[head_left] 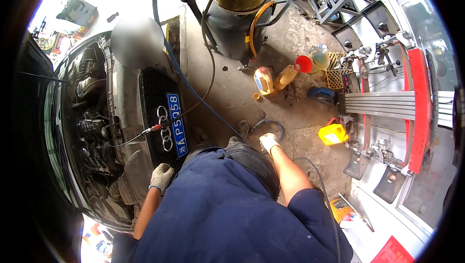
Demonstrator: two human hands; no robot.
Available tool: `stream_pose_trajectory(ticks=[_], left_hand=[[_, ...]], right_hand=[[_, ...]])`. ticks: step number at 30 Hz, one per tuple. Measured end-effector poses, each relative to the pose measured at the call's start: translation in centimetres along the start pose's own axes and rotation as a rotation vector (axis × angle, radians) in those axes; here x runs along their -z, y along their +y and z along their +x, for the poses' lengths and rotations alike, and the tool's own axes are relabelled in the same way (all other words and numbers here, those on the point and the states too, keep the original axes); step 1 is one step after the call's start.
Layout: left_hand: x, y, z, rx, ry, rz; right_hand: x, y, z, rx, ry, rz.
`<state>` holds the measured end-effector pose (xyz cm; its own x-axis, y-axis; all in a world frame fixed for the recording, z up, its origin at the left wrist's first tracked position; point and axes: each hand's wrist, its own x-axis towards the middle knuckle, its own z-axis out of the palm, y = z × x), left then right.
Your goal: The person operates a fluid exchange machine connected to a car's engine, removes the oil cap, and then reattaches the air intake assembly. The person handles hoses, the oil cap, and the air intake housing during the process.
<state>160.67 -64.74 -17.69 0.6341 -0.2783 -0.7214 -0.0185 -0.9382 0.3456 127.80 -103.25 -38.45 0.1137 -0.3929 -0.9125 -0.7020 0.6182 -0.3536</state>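
Note:
My left hand (161, 176), in a grey work glove, rests with its fingers apart on the lower front bumper (127, 117) of a silver car, just below the black grille (154, 93) and blue plate (176, 123). Out in front of my dark blue shirt, my right hand (269, 142), in a white glove, is closed low over the concrete floor. A thin blue hose (193, 88) runs down from the top and loops right up to this hand. The open engine bay (89, 127) lies left of the bumper.
A tall oil drain tank (237, 16) with an amber bowl stands ahead. Oil jugs (264, 80), a red funnel (303, 63) and a yellow can (333, 134) sit on the floor. A red and white tyre machine (416, 113) fills the right side.

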Motion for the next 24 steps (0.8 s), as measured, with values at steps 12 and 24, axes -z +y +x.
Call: stream_pose_trajectory(ticks=[12, 24], left_hand=[[-0.6, 1.3, 0.0, -0.036, -0.012, -0.027], [0.9, 2.8, -0.4, -0.100, 0.016, 0.184]], right_hand=[[0.8, 1.4, 2.4, 0.047, 0.000, -0.133], [1.2, 1.1, 1.8, -0.067, -0.223, 0.260]])
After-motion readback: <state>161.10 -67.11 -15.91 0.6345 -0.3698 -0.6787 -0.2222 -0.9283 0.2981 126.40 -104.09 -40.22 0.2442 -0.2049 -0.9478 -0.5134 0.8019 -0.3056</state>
